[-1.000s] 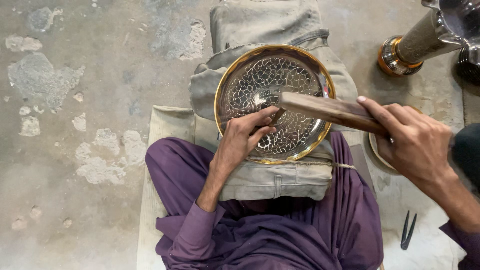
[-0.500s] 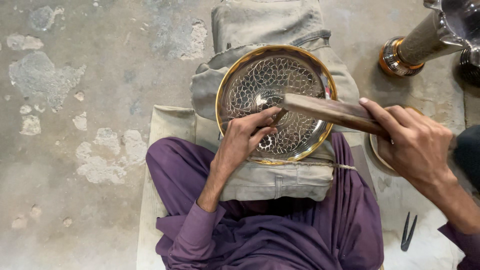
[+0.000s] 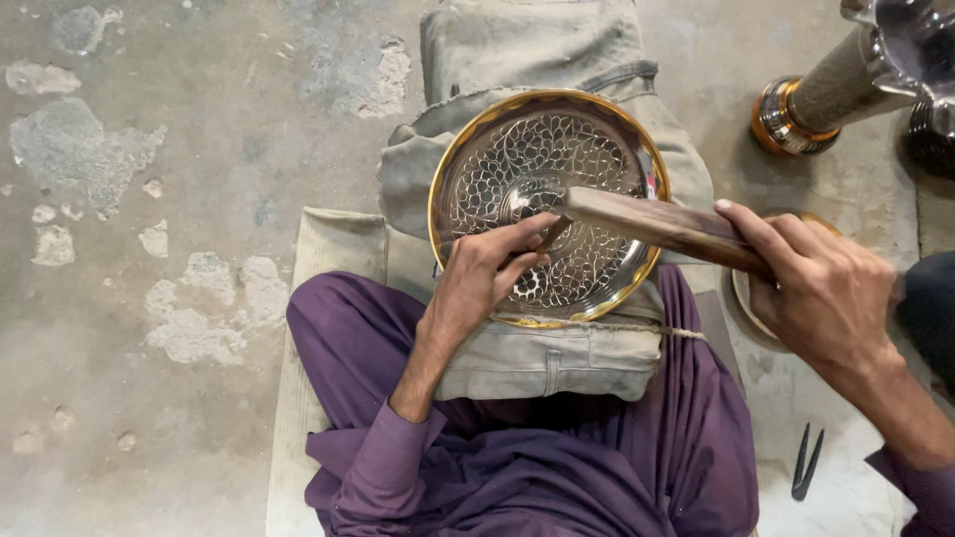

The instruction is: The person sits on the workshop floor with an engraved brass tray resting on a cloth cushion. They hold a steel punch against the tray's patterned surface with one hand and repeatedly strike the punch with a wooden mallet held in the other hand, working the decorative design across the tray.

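Cracked concrete floor (image 3: 149,199) is seen at left. L. hand (image 3: 482,278) is clenched on a thin chisel (image 3: 550,235), its tip set approx. at the centre of a gold-rimmed engraved metal plate (image 3: 597,149). The plate is propped on folded grey cloth (image 3: 537,358) over the purple-clad lap. R. hand (image 3: 821,288) is closed round a wooden mallet (image 3: 657,224), whose head is held just over the chisel top. Small black pliers (image 3: 806,462) are seen on the floor at lower right; a metal vessel (image 3: 846,89) lies at upper right.

A metal-craft workshop; patchy concrete floor (image 3: 149,199); engraved brass-rimmed plate (image 3: 597,149) on folded cloth (image 3: 537,60); pliers (image 3: 806,462) nearby.
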Action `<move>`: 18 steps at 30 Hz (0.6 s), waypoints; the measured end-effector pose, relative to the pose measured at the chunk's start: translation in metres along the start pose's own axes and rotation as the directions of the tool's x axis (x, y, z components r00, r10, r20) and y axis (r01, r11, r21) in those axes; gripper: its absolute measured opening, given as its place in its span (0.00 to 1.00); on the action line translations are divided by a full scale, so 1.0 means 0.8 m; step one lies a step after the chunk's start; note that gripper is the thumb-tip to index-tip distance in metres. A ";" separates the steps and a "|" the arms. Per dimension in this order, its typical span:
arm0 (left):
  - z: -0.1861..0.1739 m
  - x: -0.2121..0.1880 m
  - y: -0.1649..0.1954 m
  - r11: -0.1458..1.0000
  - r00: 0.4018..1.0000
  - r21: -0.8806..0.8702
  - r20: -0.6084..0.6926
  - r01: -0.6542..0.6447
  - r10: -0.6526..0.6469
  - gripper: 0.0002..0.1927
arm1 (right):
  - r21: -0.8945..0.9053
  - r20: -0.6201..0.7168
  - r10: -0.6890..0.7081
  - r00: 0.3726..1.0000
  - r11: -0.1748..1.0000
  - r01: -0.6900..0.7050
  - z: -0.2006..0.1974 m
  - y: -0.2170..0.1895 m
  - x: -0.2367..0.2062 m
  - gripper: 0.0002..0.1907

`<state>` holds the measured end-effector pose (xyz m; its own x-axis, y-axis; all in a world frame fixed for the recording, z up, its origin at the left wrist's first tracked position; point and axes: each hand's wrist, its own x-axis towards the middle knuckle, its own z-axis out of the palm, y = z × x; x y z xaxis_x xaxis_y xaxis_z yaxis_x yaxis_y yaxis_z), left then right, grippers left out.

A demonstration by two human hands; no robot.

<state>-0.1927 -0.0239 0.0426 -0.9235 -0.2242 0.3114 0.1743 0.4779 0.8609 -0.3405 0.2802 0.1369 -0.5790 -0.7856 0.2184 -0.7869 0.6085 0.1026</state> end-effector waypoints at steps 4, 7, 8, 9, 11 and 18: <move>0.000 -0.001 -0.001 0.999 1.000 -0.049 -0.004 -0.003 0.003 0.25 | 0.382 -0.052 0.054 0.997 0.924 -0.030 0.002 0.002 0.004 0.38; 0.001 -0.001 -0.002 1.000 1.000 0.001 -0.014 -0.008 0.008 0.26 | -0.065 -0.045 -0.078 0.996 0.995 0.075 0.002 0.001 0.007 0.37; 0.001 -0.001 -0.002 1.000 1.000 -0.002 -0.006 0.009 -0.009 0.25 | 0.091 -0.079 -0.022 0.997 0.995 0.029 0.002 0.000 0.007 0.35; 0.001 -0.002 -0.001 1.000 1.000 -0.005 0.000 0.030 -0.030 0.25 | 0.250 -0.099 0.037 0.994 0.968 -0.011 0.002 -0.001 0.007 0.34; 0.000 -0.002 -0.001 0.999 0.999 -0.010 0.002 0.040 -0.040 0.25 | 0.237 -0.066 0.035 0.997 0.971 -0.019 0.000 -0.003 0.006 0.33; -0.001 -0.001 0.002 1.000 1.000 -0.020 -0.003 0.010 -0.011 0.25 | 0.269 -0.052 0.046 0.998 0.963 -0.031 -0.004 -0.001 0.007 0.35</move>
<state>-0.1916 -0.0234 0.0438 -0.9243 -0.2316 0.3034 0.1713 0.4588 0.8719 -0.3427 0.2755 0.1411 -0.6028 -0.7497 0.2731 -0.7972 0.5797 -0.1686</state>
